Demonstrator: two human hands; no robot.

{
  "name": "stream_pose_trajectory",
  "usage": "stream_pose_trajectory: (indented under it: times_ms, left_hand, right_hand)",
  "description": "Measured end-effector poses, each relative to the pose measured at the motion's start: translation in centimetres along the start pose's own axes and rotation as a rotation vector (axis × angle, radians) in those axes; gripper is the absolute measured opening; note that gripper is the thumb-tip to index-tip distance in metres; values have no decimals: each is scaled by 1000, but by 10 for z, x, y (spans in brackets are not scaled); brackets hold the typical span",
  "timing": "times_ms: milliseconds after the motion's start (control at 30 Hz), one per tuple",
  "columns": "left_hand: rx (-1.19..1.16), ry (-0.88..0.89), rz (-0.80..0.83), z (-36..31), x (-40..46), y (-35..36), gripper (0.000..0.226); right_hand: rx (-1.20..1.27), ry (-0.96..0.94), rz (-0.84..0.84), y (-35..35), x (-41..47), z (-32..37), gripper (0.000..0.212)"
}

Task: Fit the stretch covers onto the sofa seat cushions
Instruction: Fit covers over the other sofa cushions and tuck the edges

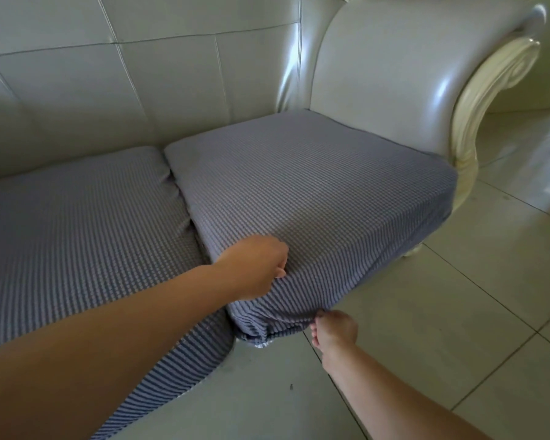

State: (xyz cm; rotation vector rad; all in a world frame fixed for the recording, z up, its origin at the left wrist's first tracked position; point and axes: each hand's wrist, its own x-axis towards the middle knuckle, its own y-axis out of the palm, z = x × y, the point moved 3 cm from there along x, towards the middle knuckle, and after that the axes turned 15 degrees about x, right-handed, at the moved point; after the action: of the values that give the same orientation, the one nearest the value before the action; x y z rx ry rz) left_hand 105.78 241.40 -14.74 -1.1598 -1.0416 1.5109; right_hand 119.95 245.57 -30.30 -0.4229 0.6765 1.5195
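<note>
fingers of both hands (left hand (254, 268), right hand (332, 328)) apparently pinch the cover (299, 192).

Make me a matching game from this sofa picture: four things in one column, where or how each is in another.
Things:
1. left hand
2. right hand
3. grey ribbed stretch cover on the left seat cushion
4. carved cream wooden armrest front

States:
A. curves down at the sofa's right end
B. pinches the cover's bottom hem
C. lies beside the cushion being handled
D. grips the cushion's front corner

Pairs: 1-D, 2-B, 3-C, 4-A
</note>
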Motion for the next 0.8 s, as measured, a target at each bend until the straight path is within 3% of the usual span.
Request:
stream_pose_trajectory:
  times_ms: [167, 233, 367, 533, 600, 700, 800]
  left_hand:
    - [5, 13, -181, -15, 2, -4, 5]
    - [-1, 50, -240, -25, 9, -7, 15]
    - [-18, 16, -219, -34, 27, -11, 32]
    - [-97, -58, -273, -42, 35, -6, 24]
    - [-122, -53, -288, -47, 34, 0, 25]
    - [-149, -41, -300, -45, 32, 5, 32]
    - [-245, -41, -253, -39, 35, 3, 35]
  right_hand:
    - [287, 93, 51, -9, -8, 31, 12]
    - [372, 127, 17, -13, -1, 43, 19]
    - [362, 129, -9, -13, 10, 54, 27]
    - [234, 140, -107, -23, 35, 43, 14]
    - [197, 145, -179, -37, 42, 25, 30]
    - [316, 167, -72, -28, 46, 19, 35]
    - [403, 225, -34, -15, 38, 24, 18]
